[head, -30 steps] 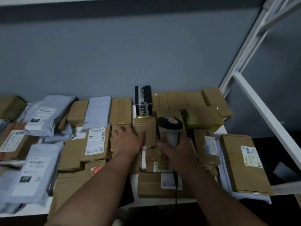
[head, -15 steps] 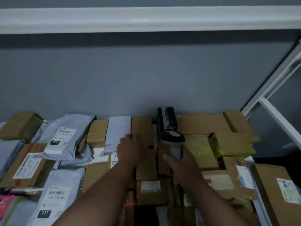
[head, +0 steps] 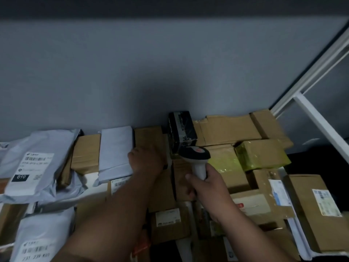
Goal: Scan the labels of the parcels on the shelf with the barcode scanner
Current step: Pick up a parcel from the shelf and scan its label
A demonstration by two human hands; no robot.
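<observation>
The shelf is packed with parcels: brown cardboard boxes and grey mailer bags, some with white barcode labels. My right hand [head: 205, 188] grips the white handle of the barcode scanner [head: 195, 154], whose dark head points at the back row, just under a black printed box [head: 181, 129]. My left hand [head: 146, 160] lies over the near end of a plain brown box [head: 148, 136] at the back. Its thumb sits at the box's left side, next to a grey mailer [head: 116, 150]. No label shows on that box's top.
Yellow-taped parcels [head: 260, 154] lie right of the scanner. A labelled grey bag [head: 35, 163] lies at the left and a large labelled box [head: 317, 208] at the right. The grey wall stands close behind the parcels. White shelf-frame bars [head: 321, 125] rise at the right.
The view has tipped up and then settled on the back row. Both hands have reached farther back: the left from a middle-row box to the rear brown box, the scanner toward the black box.
</observation>
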